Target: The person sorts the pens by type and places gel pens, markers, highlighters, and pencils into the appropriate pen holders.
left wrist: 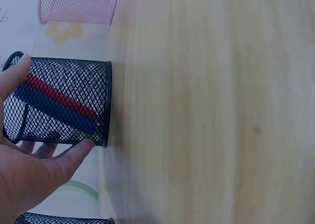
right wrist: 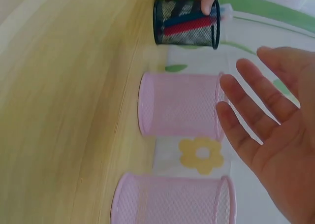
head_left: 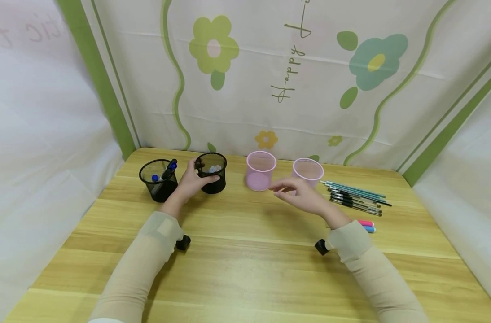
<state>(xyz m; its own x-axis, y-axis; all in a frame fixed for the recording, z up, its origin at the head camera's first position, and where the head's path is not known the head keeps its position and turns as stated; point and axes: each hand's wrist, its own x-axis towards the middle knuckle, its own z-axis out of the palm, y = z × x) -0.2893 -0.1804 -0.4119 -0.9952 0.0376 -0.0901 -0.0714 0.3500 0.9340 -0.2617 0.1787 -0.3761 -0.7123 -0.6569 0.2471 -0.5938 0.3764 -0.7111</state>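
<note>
My left hand (head_left: 190, 183) holds a black mesh pen holder (head_left: 215, 186), the thumb on its near side and the other fingers at its far side. Through the mesh in the left wrist view, a red marker (left wrist: 64, 97) and a blue marker (left wrist: 59, 112) lean inside it. My right hand (head_left: 301, 195) hovers before two pink mesh pen holders, holding nothing, its fingers loosely bent. One pink pen holder (head_left: 258, 178) stands left of that hand; the other pink pen holder (head_left: 308, 168) is partly hidden behind it.
At far left stands another black mesh pen holder (head_left: 163, 194) with blue-capped pens (head_left: 169, 169). On the right lie teal pencils (head_left: 362, 190), several black-gripped pens (head_left: 352, 204), and a pink marker (head_left: 366, 223) and blue marker (head_left: 369, 229) partly behind my right sleeve. A printed curtain (head_left: 237, 107) hangs behind the table.
</note>
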